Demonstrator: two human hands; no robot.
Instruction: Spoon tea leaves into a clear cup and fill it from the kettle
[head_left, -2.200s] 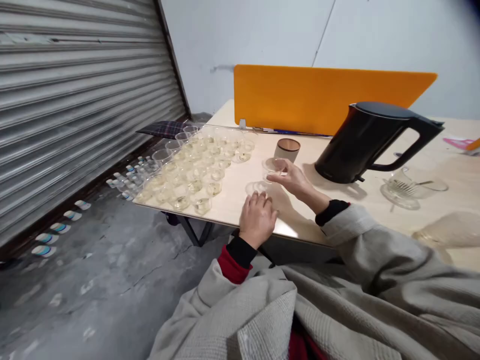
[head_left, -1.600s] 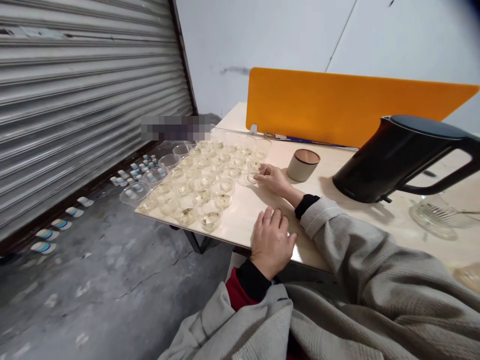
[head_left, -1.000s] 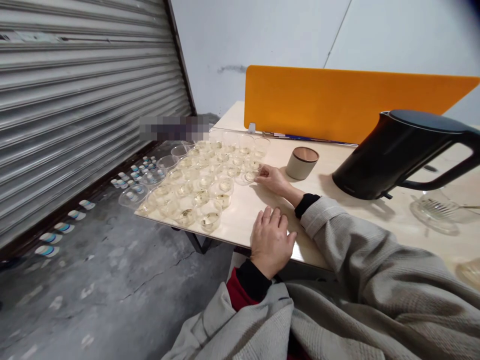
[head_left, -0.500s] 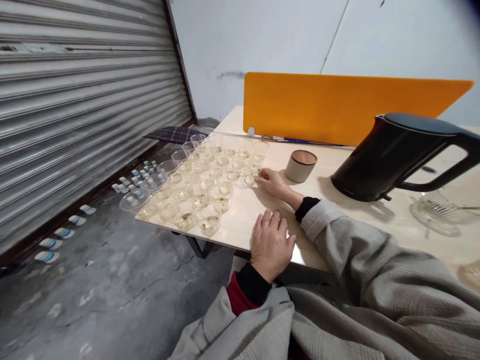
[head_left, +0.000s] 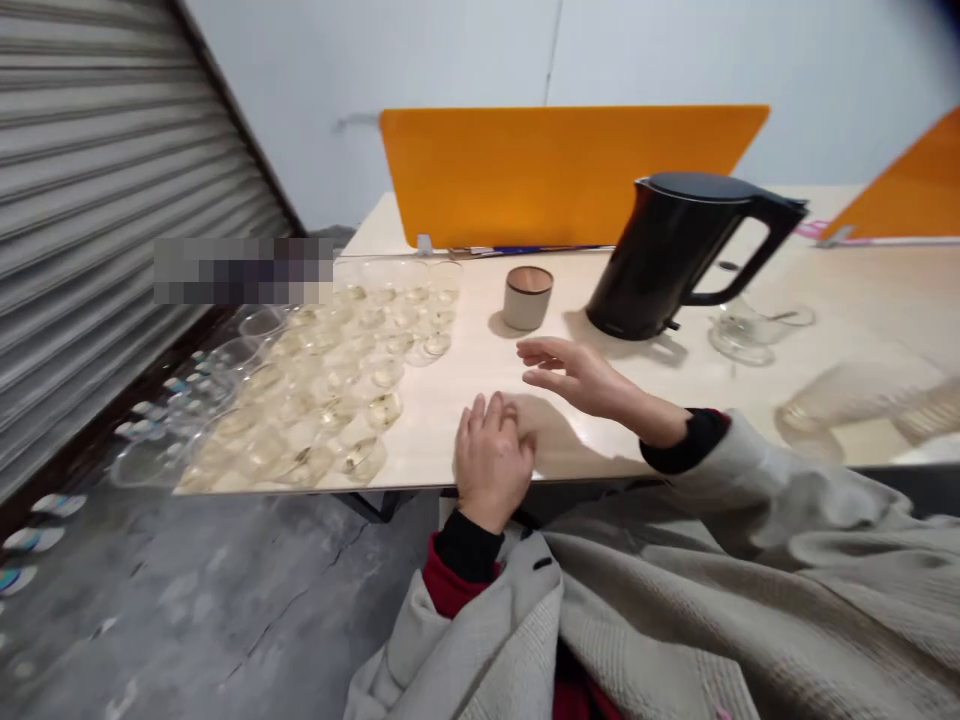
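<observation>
Right hand [head_left: 581, 378] now apart from upright cups [head_left: 336, 380], mouths upward

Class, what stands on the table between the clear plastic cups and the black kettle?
In the head view, a grey container with a brown top stands between the clear plastic cups and the black kettle, beyond the right hand.

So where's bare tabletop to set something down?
Best is the strip between the cups and the mug, down to the left hand. Another patch lies between the kettle and the right sleeve. The mug-kettle gap is narrower. The left end is crowded with cups; glassware and clear plastic stand in the way rightward.
</observation>
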